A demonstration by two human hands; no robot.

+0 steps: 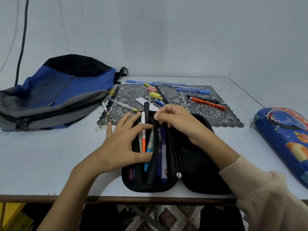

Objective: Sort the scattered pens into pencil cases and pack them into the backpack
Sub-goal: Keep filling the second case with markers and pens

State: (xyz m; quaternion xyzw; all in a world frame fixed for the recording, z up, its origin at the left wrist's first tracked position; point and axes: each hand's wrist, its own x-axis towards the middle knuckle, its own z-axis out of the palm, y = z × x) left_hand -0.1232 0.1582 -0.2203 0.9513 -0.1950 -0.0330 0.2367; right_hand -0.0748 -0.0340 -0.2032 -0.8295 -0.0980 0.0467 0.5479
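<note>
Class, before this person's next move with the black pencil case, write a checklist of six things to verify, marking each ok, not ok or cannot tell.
1. Black pencil case lies open flat on the table: ok.
2. Left hand presses on the packed pens: ok.
3. Right hand pinches the divider: ok.
4. Every pen inside the rim: not ok; the black pen pokes past the top.
5. Loose pens cleared off the lace mat: not ok.
6. Backpack open: cannot tell.
</note>
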